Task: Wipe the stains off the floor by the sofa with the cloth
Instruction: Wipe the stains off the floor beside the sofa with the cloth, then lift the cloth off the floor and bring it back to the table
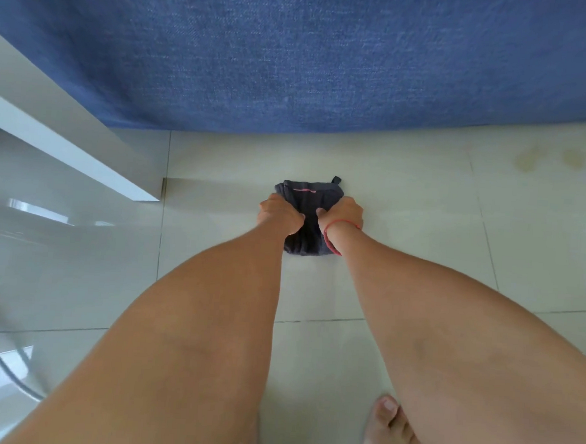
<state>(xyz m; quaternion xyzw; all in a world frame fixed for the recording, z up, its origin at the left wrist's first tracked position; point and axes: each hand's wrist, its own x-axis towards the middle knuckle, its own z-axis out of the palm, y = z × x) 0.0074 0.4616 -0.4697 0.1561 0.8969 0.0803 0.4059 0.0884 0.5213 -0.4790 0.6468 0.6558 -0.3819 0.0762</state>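
Sofa (295, 57) ahead, table (66, 146) left.

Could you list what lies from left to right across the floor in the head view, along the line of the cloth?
White table edge → left hand → dark cloth → right hand → yellowish stains, further right and nearer the blue sofa.

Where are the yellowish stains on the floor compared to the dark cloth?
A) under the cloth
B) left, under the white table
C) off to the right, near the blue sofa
C: the yellowish stains lie on the tiles to the right of the dark cloth, close by the blue sofa.
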